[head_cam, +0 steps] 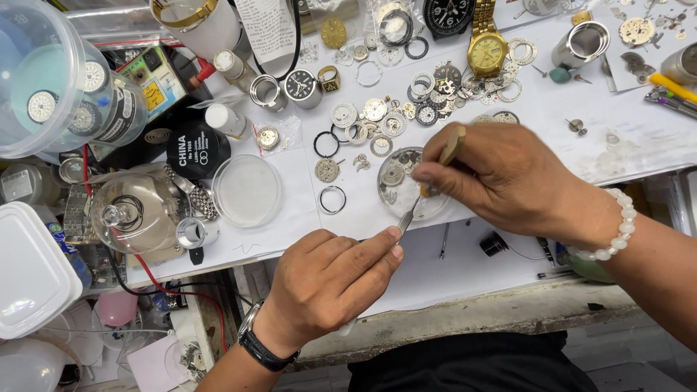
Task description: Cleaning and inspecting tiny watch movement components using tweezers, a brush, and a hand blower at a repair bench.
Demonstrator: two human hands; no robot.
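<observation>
Fingers of the left hand pinched metal tweezers, their tip reaching into a small glass dish of watch parts on the white bench. Farther right, the right hand gripped a wooden-handled tool over that dish.

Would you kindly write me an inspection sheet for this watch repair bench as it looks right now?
Surface: white paper-covered bench, crowded.
Job's things: tweezers reach into a small round dish of watch parts; a wooden-handled tool is above it.
Clutter: loose dials and rings, gold wristwatch, clear round lid, glass dome, plastic tubs.
Hands: left hand holds the tweezers; right hand holds the wooden-handled tool.
Cables: red wire at the bench's left edge.
Surroundings: nothing seen.
</observation>
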